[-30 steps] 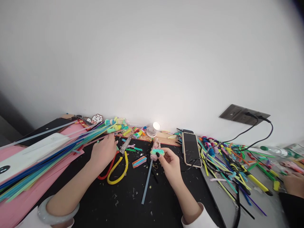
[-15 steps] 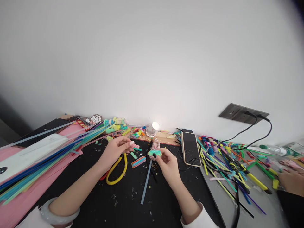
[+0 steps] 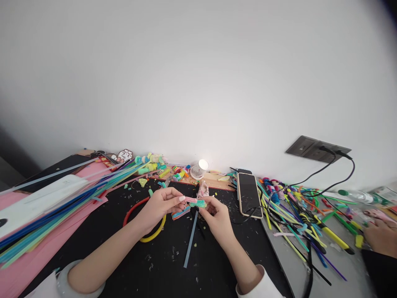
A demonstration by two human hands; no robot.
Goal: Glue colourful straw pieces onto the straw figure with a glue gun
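Observation:
My left hand [image 3: 163, 208] pinches a short pink pipe-cleaner piece [image 3: 190, 200] between thumb and fingertips. Its end meets a small bundle of green pipe-cleaner pieces [image 3: 198, 203], gripped by the thumb and fingers of my right hand [image 3: 217, 216]. Whether the two are joined I cannot tell. Just below, partly covered by my left hand, lies a striped blue and orange pipe-cleaner block [image 3: 180, 213]. A translucent bluish stick [image 3: 190, 242] runs toward me from under my right hand. Behind the hands is a small pinkish patterned object [image 3: 203, 189].
A red and yellow loop [image 3: 154, 237] lies by my left forearm. A paper cup [image 3: 200, 169] stands near the wall. Right are a phone [image 3: 249, 192], cutters with yellow handles [image 3: 336, 238] and scattered pipe cleaners; another person's hand [image 3: 381, 236] is beyond. Left, a pipe-cleaner bundle [image 3: 71, 207] lies on pink sheets.
My left hand has moved right, bringing the pink piece against the green bundle. My right hand has shifted only slightly. The red part of the loop now shows more.

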